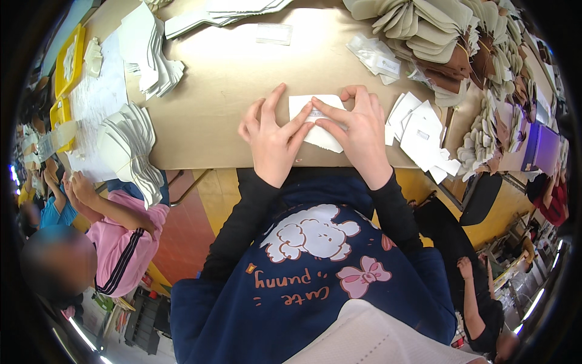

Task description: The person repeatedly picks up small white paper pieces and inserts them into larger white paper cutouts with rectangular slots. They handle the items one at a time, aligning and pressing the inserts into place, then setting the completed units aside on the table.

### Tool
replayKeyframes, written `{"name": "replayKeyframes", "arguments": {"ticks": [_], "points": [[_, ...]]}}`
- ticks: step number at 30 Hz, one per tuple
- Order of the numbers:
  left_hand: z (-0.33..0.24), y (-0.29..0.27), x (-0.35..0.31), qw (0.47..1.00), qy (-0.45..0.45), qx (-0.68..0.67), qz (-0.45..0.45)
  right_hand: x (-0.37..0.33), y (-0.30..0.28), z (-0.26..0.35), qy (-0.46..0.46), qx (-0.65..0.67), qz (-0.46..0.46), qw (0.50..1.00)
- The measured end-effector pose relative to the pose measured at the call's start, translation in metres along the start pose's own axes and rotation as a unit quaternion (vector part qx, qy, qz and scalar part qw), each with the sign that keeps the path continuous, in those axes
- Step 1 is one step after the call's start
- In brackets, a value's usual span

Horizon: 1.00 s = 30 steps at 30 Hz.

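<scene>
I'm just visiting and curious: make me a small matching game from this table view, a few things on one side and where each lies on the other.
Things:
1. white paper piece
2. yellow trays
3. stack of tan and brown shaped pieces
4. small clear packets

Places:
A. far right end of the table
B. under the fingertips of the left hand and right hand
C. left edge of the table
D. beyond the right hand, mid-table

Pairs: 1-B, 2-C, 3-A, 4-D
</scene>
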State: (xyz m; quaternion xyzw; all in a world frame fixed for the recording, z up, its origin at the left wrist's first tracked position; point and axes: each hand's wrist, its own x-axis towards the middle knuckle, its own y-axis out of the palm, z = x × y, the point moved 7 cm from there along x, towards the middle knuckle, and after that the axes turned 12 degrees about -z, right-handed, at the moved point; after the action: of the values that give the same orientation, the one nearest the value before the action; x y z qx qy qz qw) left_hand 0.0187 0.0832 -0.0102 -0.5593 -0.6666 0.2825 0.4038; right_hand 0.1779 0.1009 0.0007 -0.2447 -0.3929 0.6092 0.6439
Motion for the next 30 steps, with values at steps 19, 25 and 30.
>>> {"name": "replayKeyframes", "arguments": {"ticks": [19,25,30], "points": [[-0.025,0.001,-0.041,0.983,0.125,0.128,0.037,0.006,0.001,-0.024,0.147,0.12,0.021,0.982],[-0.041,-0.001,-0.041,0.976,0.129,0.164,0.066,0.011,-0.001,-0.021,0.129,0.103,0.05,0.985],[-0.049,0.001,-0.042,0.968,0.144,0.174,0.106,0.008,-0.002,-0.021,0.122,0.1,0.042,0.987]]}}
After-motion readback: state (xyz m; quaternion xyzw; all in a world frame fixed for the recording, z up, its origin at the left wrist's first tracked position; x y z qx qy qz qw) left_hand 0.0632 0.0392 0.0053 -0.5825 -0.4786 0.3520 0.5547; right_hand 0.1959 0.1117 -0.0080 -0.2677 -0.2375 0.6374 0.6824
